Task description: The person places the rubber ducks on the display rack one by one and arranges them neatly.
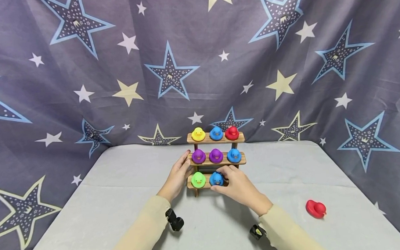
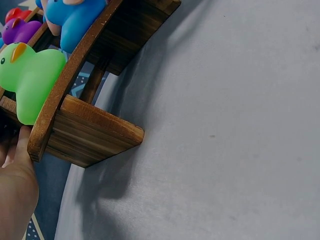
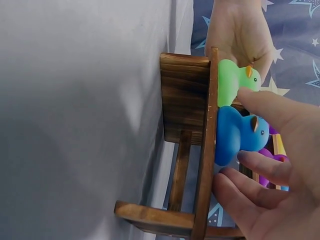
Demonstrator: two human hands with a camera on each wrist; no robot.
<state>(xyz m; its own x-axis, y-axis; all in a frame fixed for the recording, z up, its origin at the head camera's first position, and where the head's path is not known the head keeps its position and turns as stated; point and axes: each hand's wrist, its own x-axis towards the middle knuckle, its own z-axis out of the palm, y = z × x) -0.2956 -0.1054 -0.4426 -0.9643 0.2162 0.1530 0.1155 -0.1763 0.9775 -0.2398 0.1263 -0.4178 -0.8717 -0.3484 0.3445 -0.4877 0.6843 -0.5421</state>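
A three-tier wooden rack [image 1: 209,161] bears rubber ducks. On its bottom tier sit a green duck [image 1: 198,180] at left and a blue duck [image 1: 216,179] near the middle. My right hand [image 1: 239,186] holds this blue duck between thumb and fingers, seen closely in the right wrist view, where the duck [image 3: 231,137] sits at the shelf board. My left hand [image 1: 176,178] rests against the rack's left side, its fingers reaching along the tiers. In the left wrist view its thumb touches the board's end beside the green duck [image 2: 37,75]; the other fingers are partly hidden.
The middle tier carries two purple ducks [image 1: 215,155] and a blue one [image 1: 234,155]; the top tier has yellow [image 1: 198,134], blue [image 1: 216,133] and red [image 1: 232,133] ducks. A red duck [image 1: 316,209] lies on the grey-white tabletop [image 1: 123,216] at right. A star-patterned curtain [image 1: 198,66] hangs behind.
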